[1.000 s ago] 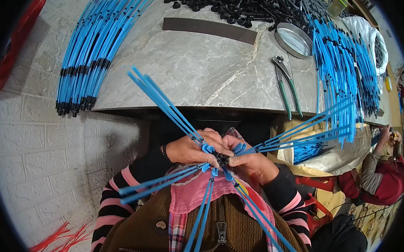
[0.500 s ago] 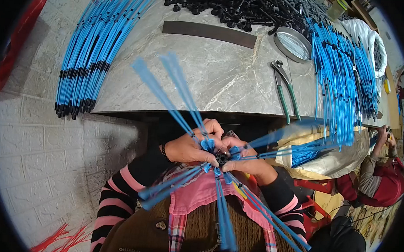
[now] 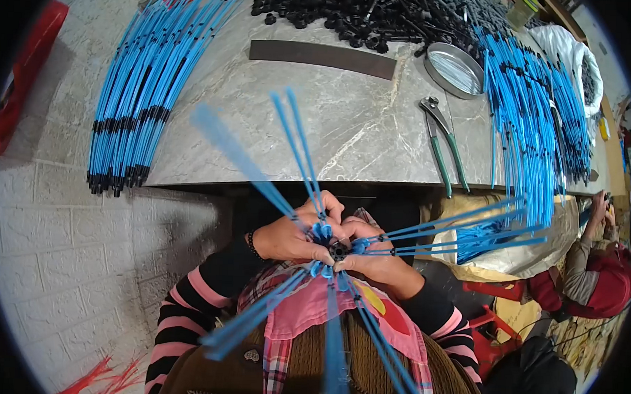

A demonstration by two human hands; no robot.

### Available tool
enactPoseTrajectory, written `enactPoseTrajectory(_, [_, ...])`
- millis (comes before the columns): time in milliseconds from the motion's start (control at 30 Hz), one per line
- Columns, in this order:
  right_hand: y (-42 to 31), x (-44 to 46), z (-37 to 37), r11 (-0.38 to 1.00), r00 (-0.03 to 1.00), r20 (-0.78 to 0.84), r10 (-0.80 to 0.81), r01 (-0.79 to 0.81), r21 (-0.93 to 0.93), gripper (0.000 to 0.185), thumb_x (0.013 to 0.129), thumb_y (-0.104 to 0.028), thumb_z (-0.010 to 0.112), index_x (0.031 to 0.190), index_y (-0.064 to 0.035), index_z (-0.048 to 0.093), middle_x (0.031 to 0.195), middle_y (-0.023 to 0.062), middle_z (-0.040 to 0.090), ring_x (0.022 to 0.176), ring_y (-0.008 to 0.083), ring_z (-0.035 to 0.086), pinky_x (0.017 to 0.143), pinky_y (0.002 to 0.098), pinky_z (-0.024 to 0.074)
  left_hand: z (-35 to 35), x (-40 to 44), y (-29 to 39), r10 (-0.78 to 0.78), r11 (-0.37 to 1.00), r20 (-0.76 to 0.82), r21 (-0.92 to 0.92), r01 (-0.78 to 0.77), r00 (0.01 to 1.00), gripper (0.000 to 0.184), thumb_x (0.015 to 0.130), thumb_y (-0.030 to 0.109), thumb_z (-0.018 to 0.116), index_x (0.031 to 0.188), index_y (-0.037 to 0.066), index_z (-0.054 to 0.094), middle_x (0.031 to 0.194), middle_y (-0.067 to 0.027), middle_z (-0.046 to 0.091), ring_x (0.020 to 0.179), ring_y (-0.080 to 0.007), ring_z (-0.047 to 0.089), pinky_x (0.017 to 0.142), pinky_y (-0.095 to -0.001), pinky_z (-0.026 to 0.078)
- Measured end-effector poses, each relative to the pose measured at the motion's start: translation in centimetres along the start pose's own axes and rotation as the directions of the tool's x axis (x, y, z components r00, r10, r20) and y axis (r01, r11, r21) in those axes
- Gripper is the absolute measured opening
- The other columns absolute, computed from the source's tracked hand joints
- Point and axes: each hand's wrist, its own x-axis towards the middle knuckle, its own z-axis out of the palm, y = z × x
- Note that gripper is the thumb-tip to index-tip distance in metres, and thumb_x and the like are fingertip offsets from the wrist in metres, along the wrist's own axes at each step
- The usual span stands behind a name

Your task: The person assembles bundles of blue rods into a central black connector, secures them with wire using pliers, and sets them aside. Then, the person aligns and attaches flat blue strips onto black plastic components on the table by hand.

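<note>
Just beyond my pink apron bib, a small round black hub is held between my two hands, with thin blue rods fanning out from it in pairs. My left hand grips its left side, thumb pressed near the hub and fingers curled behind. On the other side my right hand is closed around it, thumb tip close to the left thumb. Blue pieces sit where the rods meet the hub. Several rods are smeared by motion. The hub's underside is hidden by my fingers.
On the grey stone-patterned table lie a dark flat strip, green-handled pincers, a round metal tin, black parts and blue rod bundles. A sack holds blue rods. Another person works at right.
The hub and its rods have turned and shifted slightly left, still between both hands. Rods on the right now spread over the sack. The view has moved a little.
</note>
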Motion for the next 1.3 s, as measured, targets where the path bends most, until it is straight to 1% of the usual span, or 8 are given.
enactPoseTrajectory(200, [0.3, 0.2, 0.6, 0.999, 0.995, -0.096, -0.038, 0.038, -0.006, 0.03, 0.072, -0.012, 0.081, 0.092, -0.0037, 0.06, 0.092, 0.0033, 0.053, 0.087, 0.0118, 0.052, 0.075, 0.0258, 0.0424, -0.1, -0.4, -0.7, -0.024, 0.994, 0.008, -0.106, 0.024, 1.0, 0.043, 0.072, 0.022, 0.08, 0.108, 0.005, 0.064, 0.103, -0.0044, 0.045, 0.105, -0.0209, 0.046, 0.097, -0.0356, 0.034])
enactPoseTrajectory(300, [1.1, 0.2, 1.1, 0.995, 0.954, -0.282, -0.1, 0.088, -0.057, 0.031, 0.07, -0.012, 0.082, 0.09, -0.003, 0.06, 0.089, 0.0026, 0.053, 0.081, 0.0107, 0.052, 0.07, 0.0256, 0.0424, 1.6, -0.5, 0.0, -0.337, 0.884, -0.328, -0.431, 0.178, 0.883, 0.051, 0.073, 0.013, 0.078, 0.118, 0.007, 0.055, 0.094, -0.0022, 0.049, 0.092, -0.0143, 0.051, 0.079, -0.0274, 0.043])
enactPoseTrajectory(433, [1.5, 0.6, 1.1, 0.991, 0.906, -0.404, -0.123, 0.092, -0.094, 0.03, 0.069, -0.013, 0.082, 0.086, -0.0026, 0.06, 0.083, 0.0028, 0.052, 0.075, 0.0114, 0.051, 0.065, 0.0264, 0.0415, 4.5, -0.3, -1.7, -0.224, 0.935, -0.659, -0.354, -0.034, 0.718, 0.051, 0.079, 0.005, 0.071, 0.123, 0.006, 0.046, 0.091, -0.0001, 0.05, 0.084, -0.0099, 0.052, 0.071, -0.0237, 0.044])
enactPoseTrajectory(600, [0.1, 0.9, 1.8, 0.96, 0.882, -0.42, -0.215, 0.112, -0.258, 0.029, 0.068, -0.012, 0.083, 0.08, -0.0027, 0.058, 0.078, 0.0036, 0.05, 0.071, 0.0134, 0.05, 0.062, 0.0275, 0.0407, 5.0, -1.9, -2.6, -0.196, 0.931, -0.632, -0.36, -0.059, 0.75, 0.039, 0.083, 0.004, 0.064, 0.119, 0.004, 0.048, 0.096, -0.0024, 0.052, 0.085, -0.0103, 0.052, 0.069, -0.0253, 0.045])
enactPoseTrajectory(733, [1.1, 1.0, 1.5, 0.969, 0.853, -0.471, -0.224, 0.143, -0.201, 0.028, 0.068, -0.012, 0.082, 0.076, -0.003, 0.057, 0.076, 0.0044, 0.05, 0.069, 0.0154, 0.051, 0.062, 0.0279, 0.041, 5.6, -2.2, -1.2, -0.371, 0.862, -0.663, -0.506, -0.023, 0.65, 0.037, 0.085, 0.004, 0.057, 0.12, 0.002, 0.048, 0.106, -0.0057, 0.052, 0.09, -0.0111, 0.052, 0.075, -0.026, 0.046])
enactPoseTrajectory(833, [0.9, 0.9, 1.8, 0.986, 0.843, -0.517, -0.148, 0.085, -0.144, 0.028, 0.067, -0.012, 0.082, 0.076, -0.0031, 0.057, 0.076, 0.0043, 0.051, 0.069, 0.0158, 0.051, 0.061, 0.0284, 0.0413, 6.4, -1.5, 0.4, -0.325, 0.906, -0.562, -0.415, 0.081, 0.761, 0.038, 0.085, 0.01, 0.06, 0.121, 0.0, 0.05, 0.114, -0.0085, 0.052, 0.094, -0.0132, 0.052, 0.081, -0.0279, 0.045])
enactPoseTrajectory(1133, [0.8, 0.9, 2.2, 0.967, 0.83, -0.527, -0.185, 0.058, -0.249, 0.027, 0.067, -0.007, 0.08, 0.077, -0.003, 0.056, 0.076, 0.0066, 0.052, 0.068, 0.0184, 0.053, 0.06, 0.029, 0.0427, 4.9, -0.5, 0.0, -0.009, 0.992, -0.605, 0.096, 0.084, 0.796, 0.032, 0.081, 0.013, 0.068, 0.109, 0.0, 0.061, 0.107, -0.0102, 0.054, 0.094, -0.0203, 0.055, 0.083, -0.0314, 0.044])
enactPoseTrajectory(1300, [0.1, 0.8, 2.4, 0.889, 0.819, -0.458, -0.344, 0.128, -0.439, 0.024, 0.067, -0.003, 0.077, 0.08, -0.0021, 0.056, 0.078, 0.0084, 0.054, 0.069, 0.0221, 0.055, 0.062, 0.03, 0.0449, 4.1, 0.0, 1.2, 0.09, 0.954, -0.521, 0.291, 0.077, 0.849, 0.028, 0.074, 0.014, 0.076, 0.098, 0.003, 0.066, 0.096, -0.01, 0.058, 0.091, -0.0237, 0.057, 0.078, -0.0339, 0.045])
